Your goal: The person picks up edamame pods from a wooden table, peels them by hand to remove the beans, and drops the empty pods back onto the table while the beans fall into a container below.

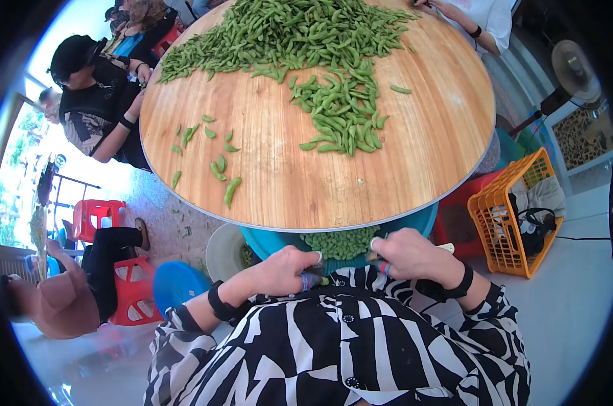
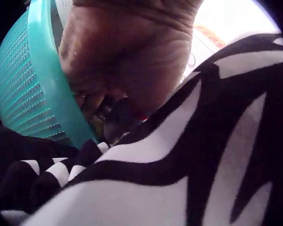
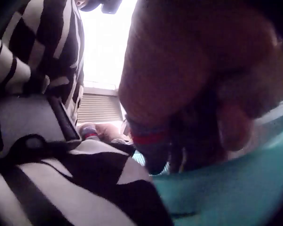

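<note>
In the head view, the left hand (image 1: 283,269) is at the near side of a teal basket (image 1: 269,242), fingers curled, with a green pod (image 1: 324,281) poking out by its wrapped thumb. Across a small gap, the right hand (image 1: 414,257) curls its fingers over the basket's right part; whether it holds anything is hidden. Green beans (image 1: 343,243) lie in the basket between the hands. The left wrist view shows the left palm (image 2: 127,52) beside the basket rim (image 2: 49,70). In the right wrist view, the right hand (image 3: 179,70) is dark, its thumb wrapped with a red band.
Above the basket stands a round wooden table (image 1: 252,183) with a large pod heap (image 1: 286,34) and scattered pods. An orange crate (image 1: 499,230) is at right; a pale bucket (image 1: 220,250), blue basin (image 1: 178,287) and red stools (image 1: 132,291) are at left. Other people sit around.
</note>
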{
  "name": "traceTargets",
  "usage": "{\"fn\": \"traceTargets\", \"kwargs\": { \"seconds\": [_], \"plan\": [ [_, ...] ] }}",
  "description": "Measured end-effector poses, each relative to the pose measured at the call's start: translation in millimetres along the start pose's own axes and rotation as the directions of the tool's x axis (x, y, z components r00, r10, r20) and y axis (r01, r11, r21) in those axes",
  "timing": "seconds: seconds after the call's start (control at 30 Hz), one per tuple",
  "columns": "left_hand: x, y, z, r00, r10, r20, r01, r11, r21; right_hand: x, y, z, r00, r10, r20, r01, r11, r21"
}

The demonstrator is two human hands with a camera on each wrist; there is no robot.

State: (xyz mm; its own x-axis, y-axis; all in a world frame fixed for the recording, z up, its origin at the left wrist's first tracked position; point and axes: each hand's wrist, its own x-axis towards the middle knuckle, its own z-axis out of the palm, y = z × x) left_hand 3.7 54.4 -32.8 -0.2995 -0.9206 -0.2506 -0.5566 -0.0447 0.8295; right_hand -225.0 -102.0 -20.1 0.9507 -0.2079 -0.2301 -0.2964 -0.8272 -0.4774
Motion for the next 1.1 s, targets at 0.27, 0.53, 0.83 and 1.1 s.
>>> {"fn": "traceTargets", "kwargs": {
  "seconds": [0.27,0.53,0.83,1.1],
  "plan": [
    [-14,11,-10,0.995,0.061,-0.073,-0.064,0.997,-0.038,5,4,2,0.983,-0.09,0.157,0.082,0.995,0.059],
    [-12,1,-126,0.729,0.266,-0.631,0.377,0.613,0.694,4,1,-35,0.984,0.045,-0.174,0.075,0.778,0.623],
    [100,0,-97,0.787,-0.019,-0.616,0.314,0.873,0.374,23,-5,-40,0.965,0.174,-0.196,0.168,0.162,0.972],
    [86,-7,-99,0.804,0.023,-0.594,0.298,0.849,0.436,36,6,-33,0.952,0.285,-0.109,0.186,-0.258,0.948]
  ]
}}
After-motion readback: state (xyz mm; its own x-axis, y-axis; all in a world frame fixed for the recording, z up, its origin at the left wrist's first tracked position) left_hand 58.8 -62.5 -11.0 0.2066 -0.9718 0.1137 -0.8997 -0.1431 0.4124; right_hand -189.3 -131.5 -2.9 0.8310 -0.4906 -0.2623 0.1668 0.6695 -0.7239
